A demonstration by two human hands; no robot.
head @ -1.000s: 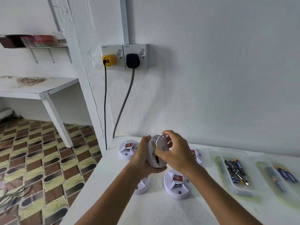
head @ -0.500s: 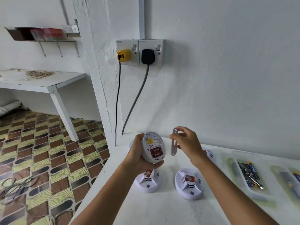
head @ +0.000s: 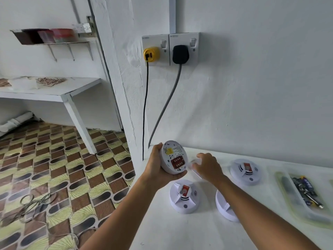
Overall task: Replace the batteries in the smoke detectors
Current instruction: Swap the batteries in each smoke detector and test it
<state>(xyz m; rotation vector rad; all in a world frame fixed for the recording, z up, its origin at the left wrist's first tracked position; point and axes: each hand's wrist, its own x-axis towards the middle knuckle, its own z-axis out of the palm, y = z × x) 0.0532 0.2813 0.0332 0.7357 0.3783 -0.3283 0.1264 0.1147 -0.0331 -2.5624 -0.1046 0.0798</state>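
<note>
Left hand (head: 156, 167) holds a smoke detector (head: 173, 157) up off the counter (head: 180, 231), its back turned toward me; fingers curled under the lower rim, thumb on the far edge. I see a red battery compartment (head: 178, 162) in the open back and a yellow sticker above it. Right hand (head: 207, 166) sits just beside the detector, low over the counter, back of the hand toward me; it seems to hold a thin white cover plate (head: 193, 162), but the spot is motion-blurred and I cannot tell whether the fingers pinch it or merely touch it. Three more detectors rest face up on the counter: one (head: 184, 195) directly below the held unit, one (head: 246, 171) to the right of the right hand, and one (head: 224, 207) partly hidden under the right forearm. Further right, a clear tray (head: 288, 197) carries batteries (head: 306, 188); a second tray edge is cut off by the frame. On the wall above, a double socket (head: 170, 48) carries a yellow plug (head: 151, 54) and a black plug (head: 180, 54), cords hanging down behind the counter.
</note>
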